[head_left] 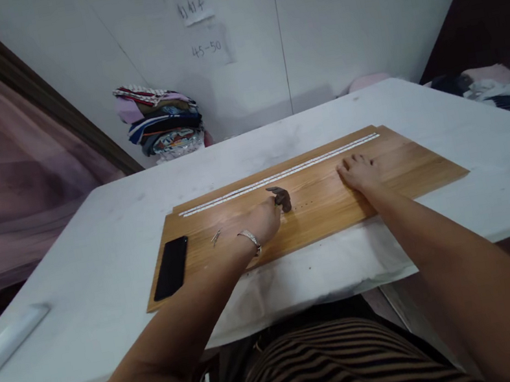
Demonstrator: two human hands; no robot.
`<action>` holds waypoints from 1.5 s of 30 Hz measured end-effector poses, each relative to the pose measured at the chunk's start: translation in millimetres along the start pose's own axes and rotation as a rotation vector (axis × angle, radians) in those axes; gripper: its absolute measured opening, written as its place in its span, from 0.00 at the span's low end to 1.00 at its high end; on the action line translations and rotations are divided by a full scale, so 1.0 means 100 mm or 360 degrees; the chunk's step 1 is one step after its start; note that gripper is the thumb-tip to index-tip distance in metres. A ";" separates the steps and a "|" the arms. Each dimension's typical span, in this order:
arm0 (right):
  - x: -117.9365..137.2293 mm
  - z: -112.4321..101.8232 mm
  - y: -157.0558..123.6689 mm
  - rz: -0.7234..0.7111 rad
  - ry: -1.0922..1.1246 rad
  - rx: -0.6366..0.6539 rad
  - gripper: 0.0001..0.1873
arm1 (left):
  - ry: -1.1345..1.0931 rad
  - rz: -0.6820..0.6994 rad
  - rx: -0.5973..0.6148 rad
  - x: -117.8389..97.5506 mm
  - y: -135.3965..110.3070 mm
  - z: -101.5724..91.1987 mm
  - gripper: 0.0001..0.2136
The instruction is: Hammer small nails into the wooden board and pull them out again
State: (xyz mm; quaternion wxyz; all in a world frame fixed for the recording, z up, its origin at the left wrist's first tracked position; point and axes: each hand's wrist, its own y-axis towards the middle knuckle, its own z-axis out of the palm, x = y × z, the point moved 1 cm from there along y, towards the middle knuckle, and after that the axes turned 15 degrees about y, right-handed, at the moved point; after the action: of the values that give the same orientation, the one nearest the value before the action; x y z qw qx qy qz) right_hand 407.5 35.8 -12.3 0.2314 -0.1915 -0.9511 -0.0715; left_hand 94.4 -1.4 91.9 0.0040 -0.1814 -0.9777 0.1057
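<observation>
My left hand (266,219), with a bracelet at the wrist, is closed round the handle of a claw hammer (282,199). The hammer's dark head is at the board's surface, and most of its handle is hidden by my fingers. A wooden board (338,216) lies across the white table. My right hand (359,172) rests on it with fingers spread and holds nothing. Between my hands runs a short row of small dark dots (304,204), too small to tell whether nails or holes. Several loose nails (216,237) lie left of my left hand.
Two white marked strips (282,176) run along the board's far side. A black phone (171,268) lies at its left end. A white elongated object (8,343) is on the table's left. Folded cloths (163,118) are stacked behind, and more fabric (498,85) lies at the right.
</observation>
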 end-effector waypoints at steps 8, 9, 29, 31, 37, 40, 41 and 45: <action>0.00 0.00 0.01 0.0009 -0.0012 0.0013 0.31 | 0.0005 -0.0010 0.0014 0.01 0.01 -0.02 0.16; 0.00 0.00 0.00 0.0011 -0.0012 0.0016 0.31 | 0.0010 -0.0013 0.0007 0.01 0.01 -0.02 0.16; 0.00 0.00 0.00 0.0018 0.0021 -0.0006 0.30 | 0.0040 -0.0018 0.0042 0.00 0.01 -0.03 0.15; 0.00 0.00 0.00 0.0018 0.0018 0.0000 0.31 | 0.0037 -0.0014 0.0051 0.00 0.00 -0.03 0.15; -0.01 0.01 0.01 0.0007 -0.0002 -0.0006 0.30 | 0.0029 -0.0019 0.0061 0.03 0.00 -0.03 0.16; 0.00 0.01 0.00 0.0004 0.0004 -0.0016 0.31 | 0.0025 -0.0027 0.0048 0.03 0.02 -0.03 0.17; 0.00 0.01 0.00 0.0005 0.0007 -0.0015 0.31 | 0.0029 -0.0026 0.0045 0.03 0.02 -0.02 0.17; 0.00 0.00 0.00 0.0015 0.0012 -0.0010 0.31 | 0.0045 -0.0012 0.0057 0.02 0.05 0.01 0.17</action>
State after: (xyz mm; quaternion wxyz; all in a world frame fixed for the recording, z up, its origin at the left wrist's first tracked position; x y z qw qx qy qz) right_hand 407.4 35.4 -12.7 0.2347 -0.1964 -0.9492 -0.0740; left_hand 94.3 3.3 90.2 0.0213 -0.1790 -0.9762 0.1204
